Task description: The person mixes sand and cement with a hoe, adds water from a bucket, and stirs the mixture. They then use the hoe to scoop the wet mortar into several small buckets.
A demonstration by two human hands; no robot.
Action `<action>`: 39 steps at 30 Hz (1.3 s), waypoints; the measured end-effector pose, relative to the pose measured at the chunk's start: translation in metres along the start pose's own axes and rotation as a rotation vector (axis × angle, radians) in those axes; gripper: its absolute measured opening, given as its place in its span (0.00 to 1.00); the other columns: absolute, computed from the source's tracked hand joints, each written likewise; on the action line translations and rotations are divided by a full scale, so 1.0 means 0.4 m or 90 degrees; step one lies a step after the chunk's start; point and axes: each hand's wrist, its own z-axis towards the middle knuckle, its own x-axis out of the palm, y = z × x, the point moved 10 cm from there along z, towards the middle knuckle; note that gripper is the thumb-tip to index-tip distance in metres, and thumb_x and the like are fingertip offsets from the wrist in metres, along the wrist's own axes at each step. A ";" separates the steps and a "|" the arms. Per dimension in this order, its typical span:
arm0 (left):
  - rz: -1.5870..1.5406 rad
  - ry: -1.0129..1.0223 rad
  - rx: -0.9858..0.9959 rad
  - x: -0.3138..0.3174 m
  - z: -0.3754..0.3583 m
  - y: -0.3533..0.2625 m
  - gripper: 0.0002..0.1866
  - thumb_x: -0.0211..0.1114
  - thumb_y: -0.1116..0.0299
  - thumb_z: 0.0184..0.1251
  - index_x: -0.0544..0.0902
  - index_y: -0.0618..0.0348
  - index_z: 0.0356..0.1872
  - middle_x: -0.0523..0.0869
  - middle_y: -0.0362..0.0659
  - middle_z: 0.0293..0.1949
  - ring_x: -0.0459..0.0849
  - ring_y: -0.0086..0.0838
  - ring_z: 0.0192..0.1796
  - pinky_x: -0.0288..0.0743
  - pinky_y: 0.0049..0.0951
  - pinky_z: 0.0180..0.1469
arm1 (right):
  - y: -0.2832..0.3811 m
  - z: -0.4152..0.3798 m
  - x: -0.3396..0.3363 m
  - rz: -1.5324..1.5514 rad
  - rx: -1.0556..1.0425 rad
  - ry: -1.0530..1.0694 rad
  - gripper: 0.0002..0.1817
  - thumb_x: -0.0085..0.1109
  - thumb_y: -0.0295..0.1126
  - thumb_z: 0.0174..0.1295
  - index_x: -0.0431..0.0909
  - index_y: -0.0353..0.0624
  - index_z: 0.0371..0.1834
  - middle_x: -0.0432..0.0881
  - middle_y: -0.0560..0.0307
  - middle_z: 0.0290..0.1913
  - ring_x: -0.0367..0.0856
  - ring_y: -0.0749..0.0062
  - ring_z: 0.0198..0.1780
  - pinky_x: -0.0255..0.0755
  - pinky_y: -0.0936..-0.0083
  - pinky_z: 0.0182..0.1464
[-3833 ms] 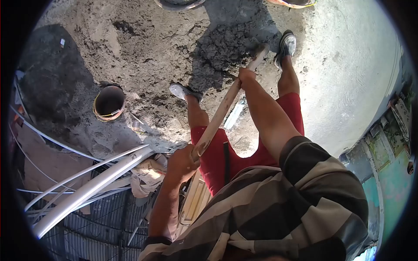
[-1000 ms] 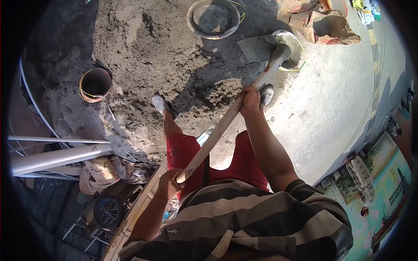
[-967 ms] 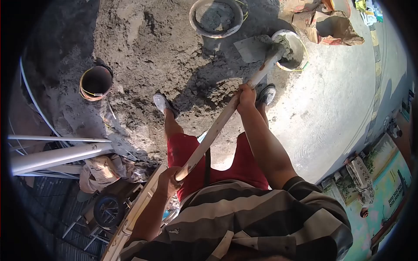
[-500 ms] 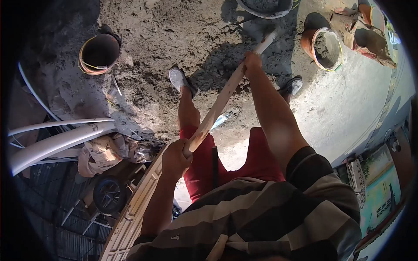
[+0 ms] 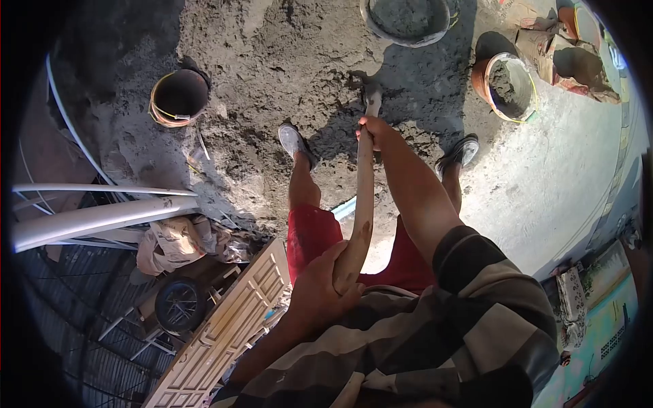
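My left hand (image 5: 326,275) is wrapped round the upper end of a thick, slightly curved wooden tool handle (image 5: 364,197), close to my waist. Farther down the same shaft, my right hand (image 5: 373,131) grips it with closed fingers. The handle looks like that of a hoe, but its head is low in the wet grey mortar (image 5: 306,61) and its shape cannot be made out. My feet stand apart in the mortar, one on each side of the shaft.
A round tub of mortar (image 5: 408,39) stands ahead. To the right are a bucket with mortar (image 5: 481,80) and an open paper sack (image 5: 544,51); to the left, a dark bucket (image 5: 158,112). White pipes (image 5: 102,221), a wheel (image 5: 180,304) and a wooden panelled door (image 5: 224,326) lie near my left side.
The handle has swung from slanting to nearly upright in view, its far end moving left and nearer. My left hand has shifted right, my right hand slightly left. The camera view has shifted too.
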 end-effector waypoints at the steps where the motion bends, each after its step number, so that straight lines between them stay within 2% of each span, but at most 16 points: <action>1: -0.041 -0.023 0.096 -0.002 -0.009 -0.080 0.35 0.73 0.55 0.51 0.74 0.63 0.60 0.84 0.53 0.43 0.84 0.47 0.45 0.77 0.41 0.48 | 0.004 -0.026 -0.032 0.071 0.012 0.053 0.17 0.53 0.31 0.68 0.65 0.39 0.57 0.75 0.51 0.41 0.78 0.66 0.33 0.78 0.65 0.36; 2: -0.047 -0.012 0.100 0.001 -0.016 -0.121 0.35 0.73 0.55 0.51 0.74 0.63 0.60 0.84 0.53 0.43 0.84 0.47 0.45 0.77 0.41 0.48 | 0.008 -0.059 -0.061 0.143 0.020 0.104 0.11 0.52 0.30 0.67 0.67 0.39 0.49 0.76 0.51 0.34 0.76 0.67 0.29 0.78 0.67 0.34; 9: 0.009 0.084 0.460 -0.030 -0.126 -0.493 0.36 0.76 0.49 0.46 0.78 0.57 0.56 0.79 0.41 0.25 0.81 0.32 0.27 0.75 0.31 0.32 | 0.103 -0.354 -0.398 0.405 -0.077 0.037 0.16 0.53 0.30 0.63 0.60 0.40 0.49 0.73 0.52 0.29 0.76 0.67 0.25 0.77 0.64 0.27; 12: -0.042 0.148 0.565 -0.056 -0.200 -0.578 0.38 0.79 0.48 0.42 0.79 0.60 0.54 0.81 0.44 0.29 0.77 0.31 0.24 0.70 0.30 0.26 | 0.150 -0.541 -0.539 0.453 -0.166 0.014 0.17 0.53 0.31 0.62 0.59 0.41 0.50 0.73 0.53 0.28 0.77 0.67 0.25 0.77 0.66 0.26; 15: -0.036 0.190 0.600 -0.078 -0.244 -0.587 0.36 0.79 0.50 0.42 0.80 0.58 0.54 0.82 0.45 0.30 0.81 0.32 0.27 0.74 0.30 0.28 | 0.205 -0.690 -0.666 0.466 -0.264 -0.003 0.15 0.51 0.31 0.63 0.58 0.41 0.47 0.72 0.54 0.26 0.76 0.68 0.24 0.78 0.69 0.25; 17: -0.013 0.228 0.576 -0.089 -0.235 -0.557 0.33 0.78 0.58 0.42 0.80 0.54 0.54 0.84 0.47 0.35 0.85 0.37 0.33 0.79 0.32 0.34 | 0.242 -0.784 -0.708 0.468 -0.345 -0.053 0.13 0.51 0.30 0.64 0.58 0.40 0.44 0.71 0.52 0.27 0.75 0.68 0.24 0.78 0.71 0.24; 20: 0.169 0.218 0.331 -0.060 -0.101 -0.373 0.31 0.71 0.67 0.44 0.78 0.53 0.56 0.85 0.49 0.42 0.86 0.44 0.40 0.80 0.37 0.41 | 0.270 -0.770 -0.752 0.418 -0.392 -0.159 0.12 0.52 0.29 0.64 0.62 0.39 0.45 0.73 0.49 0.30 0.77 0.65 0.25 0.77 0.69 0.25; 23: 0.295 0.180 0.168 0.044 0.156 -0.076 0.27 0.68 0.72 0.48 0.77 0.47 0.55 0.84 0.50 0.44 0.85 0.48 0.44 0.78 0.41 0.46 | 0.298 -0.642 -0.780 0.391 -0.530 -0.281 0.22 0.57 0.27 0.60 0.64 0.32 0.56 0.75 0.44 0.41 0.81 0.59 0.30 0.78 0.62 0.32; 26: 0.354 -0.061 0.139 0.122 0.479 0.255 0.20 0.72 0.73 0.48 0.82 0.53 0.46 0.84 0.50 0.43 0.84 0.49 0.46 0.77 0.44 0.48 | 0.284 -0.451 -0.764 0.374 -0.484 -0.343 0.28 0.58 0.26 0.58 0.58 0.30 0.60 0.76 0.43 0.41 0.82 0.58 0.32 0.79 0.61 0.33; 27: 0.366 -0.104 0.033 0.136 0.549 0.332 0.18 0.71 0.71 0.51 0.82 0.53 0.46 0.85 0.50 0.42 0.84 0.49 0.47 0.76 0.44 0.48 | 0.283 -0.459 -0.723 0.373 -0.480 -0.342 0.28 0.58 0.26 0.58 0.58 0.30 0.60 0.76 0.43 0.41 0.82 0.58 0.32 0.79 0.61 0.33; 30: 0.307 -0.151 -0.025 0.238 0.605 0.416 0.11 0.67 0.69 0.57 0.83 0.53 0.42 0.85 0.51 0.39 0.83 0.46 0.46 0.77 0.45 0.46 | 0.202 -0.567 -0.725 0.407 -0.485 -0.440 0.29 0.58 0.25 0.57 0.56 0.31 0.60 0.76 0.42 0.42 0.83 0.58 0.32 0.79 0.63 0.32; 32: 0.252 -0.012 0.097 0.325 0.553 0.327 0.10 0.70 0.66 0.55 0.83 0.54 0.38 0.84 0.50 0.39 0.83 0.46 0.44 0.77 0.42 0.46 | 0.214 -0.600 -0.775 0.375 -0.556 -0.438 0.30 0.57 0.24 0.55 0.55 0.31 0.61 0.75 0.41 0.42 0.82 0.60 0.31 0.79 0.67 0.31; 34: 0.045 0.098 0.254 0.428 0.492 0.353 0.13 0.74 0.66 0.50 0.83 0.54 0.37 0.83 0.48 0.37 0.83 0.43 0.42 0.77 0.38 0.46 | 0.217 -0.685 -0.797 0.410 -0.563 -0.411 0.22 0.57 0.24 0.53 0.60 0.35 0.50 0.75 0.46 0.33 0.80 0.62 0.26 0.77 0.66 0.29; 35: 0.179 0.136 0.315 0.429 0.408 0.254 0.17 0.76 0.66 0.49 0.83 0.54 0.41 0.83 0.47 0.36 0.83 0.42 0.42 0.77 0.36 0.46 | 0.217 -0.683 -0.832 0.406 -0.568 -0.414 0.17 0.57 0.23 0.54 0.63 0.37 0.44 0.74 0.49 0.30 0.78 0.62 0.25 0.77 0.66 0.29; 37: 0.062 0.204 0.261 0.414 0.275 0.164 0.23 0.76 0.64 0.49 0.81 0.59 0.46 0.85 0.50 0.39 0.85 0.43 0.44 0.78 0.36 0.47 | 0.222 -0.669 -0.876 0.399 -0.555 -0.390 0.10 0.56 0.23 0.54 0.66 0.39 0.37 0.73 0.53 0.26 0.76 0.63 0.24 0.76 0.66 0.29; 39: 0.006 0.152 0.292 0.365 0.154 0.097 0.23 0.74 0.65 0.50 0.81 0.60 0.48 0.86 0.51 0.39 0.86 0.43 0.41 0.79 0.37 0.45 | 0.224 -0.691 -0.823 0.369 -0.539 -0.320 0.07 0.55 0.24 0.54 0.67 0.40 0.35 0.72 0.54 0.25 0.75 0.64 0.23 0.74 0.67 0.27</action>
